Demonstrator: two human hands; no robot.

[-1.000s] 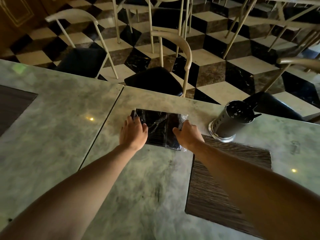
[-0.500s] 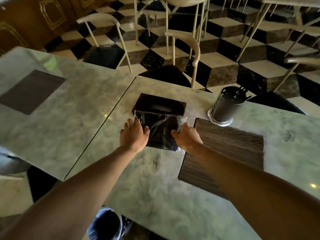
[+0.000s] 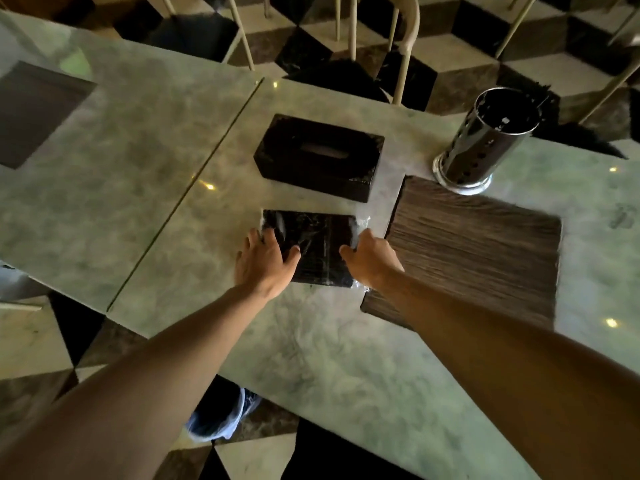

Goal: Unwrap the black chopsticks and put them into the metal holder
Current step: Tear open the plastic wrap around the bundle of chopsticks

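A flat pack of black chopsticks point(image 3: 318, 244) in clear plastic wrap lies on the marble table point(image 3: 329, 358). My left hand point(image 3: 265, 263) grips its left edge, fingers curled over the top. At the pack's right edge, my right hand point(image 3: 370, 261) pinches the wrap. The perforated metal holder point(image 3: 481, 143) stands upright at the far right, apart from both hands, with dark items inside.
A black tissue box point(image 3: 318, 157) sits just beyond the pack. A dark wood-grain placemat point(image 3: 478, 251) lies to the right, touching the holder's base. Another dark mat point(image 3: 38, 112) lies far left. Chairs point(image 3: 401, 64) stand past the far table edge.
The camera has tilted down and closer, bringing the tissue box fully into view. Both hands stay on the pack, which has slid toward me, away from the box.
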